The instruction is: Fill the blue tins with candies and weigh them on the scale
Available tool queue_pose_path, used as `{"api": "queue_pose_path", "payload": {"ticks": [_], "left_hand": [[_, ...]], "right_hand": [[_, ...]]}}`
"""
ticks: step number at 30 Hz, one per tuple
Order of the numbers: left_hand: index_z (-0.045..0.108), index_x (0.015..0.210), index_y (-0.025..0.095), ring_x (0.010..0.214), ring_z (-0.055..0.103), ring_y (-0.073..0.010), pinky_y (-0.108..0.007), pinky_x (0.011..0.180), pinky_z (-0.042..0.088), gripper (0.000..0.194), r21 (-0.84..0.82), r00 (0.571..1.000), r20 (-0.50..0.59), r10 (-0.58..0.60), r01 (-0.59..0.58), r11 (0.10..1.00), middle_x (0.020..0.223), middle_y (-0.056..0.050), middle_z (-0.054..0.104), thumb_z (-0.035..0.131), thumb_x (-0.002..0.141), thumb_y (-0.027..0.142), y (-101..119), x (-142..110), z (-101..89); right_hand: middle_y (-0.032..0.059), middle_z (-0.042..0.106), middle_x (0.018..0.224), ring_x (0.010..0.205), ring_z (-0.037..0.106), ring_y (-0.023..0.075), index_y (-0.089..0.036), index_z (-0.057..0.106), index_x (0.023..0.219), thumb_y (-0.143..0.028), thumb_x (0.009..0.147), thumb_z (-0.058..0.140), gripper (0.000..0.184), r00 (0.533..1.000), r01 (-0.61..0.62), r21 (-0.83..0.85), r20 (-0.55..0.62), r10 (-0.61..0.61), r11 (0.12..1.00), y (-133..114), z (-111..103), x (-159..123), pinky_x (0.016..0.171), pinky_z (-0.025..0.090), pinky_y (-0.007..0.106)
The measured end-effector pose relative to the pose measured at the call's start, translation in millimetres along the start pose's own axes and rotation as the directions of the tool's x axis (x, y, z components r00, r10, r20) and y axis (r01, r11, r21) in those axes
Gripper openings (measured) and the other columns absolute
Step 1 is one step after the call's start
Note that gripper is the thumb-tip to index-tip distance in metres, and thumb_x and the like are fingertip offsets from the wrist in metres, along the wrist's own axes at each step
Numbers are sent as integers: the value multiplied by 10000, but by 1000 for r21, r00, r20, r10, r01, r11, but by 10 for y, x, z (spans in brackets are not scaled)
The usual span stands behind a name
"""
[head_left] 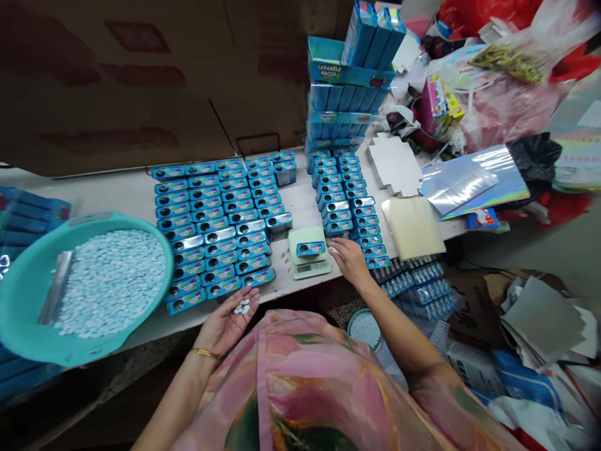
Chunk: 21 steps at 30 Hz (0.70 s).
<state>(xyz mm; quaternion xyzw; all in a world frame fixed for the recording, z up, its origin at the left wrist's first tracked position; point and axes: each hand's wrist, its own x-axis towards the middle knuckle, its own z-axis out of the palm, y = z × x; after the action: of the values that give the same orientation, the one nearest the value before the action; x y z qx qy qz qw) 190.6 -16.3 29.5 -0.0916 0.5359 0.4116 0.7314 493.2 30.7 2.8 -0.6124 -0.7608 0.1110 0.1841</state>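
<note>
My left hand (pixel 232 316) lies palm up in front of the rows of boxes, its fingers curved around a few small white candies (pixel 243 307). My right hand (pixel 350 260) is beside a pale green digital scale (pixel 312 269), fingers bent together. Something small and white shows at its fingertips, too small to make out. On the scale's platform rests one blue candy box (pixel 310 248) with a dark round hole in its top. Left of the scale, several rows of the same blue boxes (pixel 216 235) stand close together; more boxes (pixel 335 188) stand to its right.
A turquoise basin (pixel 164 294) of pale candies (pixel 113 282) with a metal scoop (pixel 56 288) stands at the left. Stacked display cartons (pixel 345 119) rise at the back. White cut-out card (pixel 394 166), yellowish sheets (pixel 413 228) and shiny sheets (pixel 474 181) lie at the right.
</note>
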Motion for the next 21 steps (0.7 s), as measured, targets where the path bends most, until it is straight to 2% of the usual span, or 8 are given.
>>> {"api": "queue_pose_path", "payload": {"ticks": [3,7,14,21], "left_hand": [[576,1007,64,922,587,-228,-309,713,534,305,-15,1000,-6,11,-11,1000,960,-180,624,395,767,21,19,22,-20],[586,993,68,962,567,-240,-323,731,531,284,-11,1000,13,12,-11,1000,1000,-182,614,402,777,44,48,65,15],[587,994,62,956,571,-241,-320,723,535,282,13,1000,3,9,-9,1000,993,-183,617,403,781,52,59,82,49],[597,956,65,927,584,-224,-314,723,531,254,30,1000,-15,13,-13,999,974,-174,624,410,784,64,51,90,19]], "right_hand": [[69,609,1008,955,531,182,-177,586,987,-249,827,444,226,999,-47,41,-18,48,998,138,-16,-114,836,393,346],[74,602,1025,973,526,186,-177,564,1032,-246,817,455,250,997,-75,59,-19,76,995,165,30,-152,847,392,349],[91,516,1161,1099,441,189,-169,428,1192,-284,784,506,431,999,-37,130,4,37,991,68,123,-14,915,363,362],[95,490,1189,1133,411,195,-177,409,1203,-253,749,545,480,998,-37,218,51,27,975,45,235,129,941,344,363]]}}
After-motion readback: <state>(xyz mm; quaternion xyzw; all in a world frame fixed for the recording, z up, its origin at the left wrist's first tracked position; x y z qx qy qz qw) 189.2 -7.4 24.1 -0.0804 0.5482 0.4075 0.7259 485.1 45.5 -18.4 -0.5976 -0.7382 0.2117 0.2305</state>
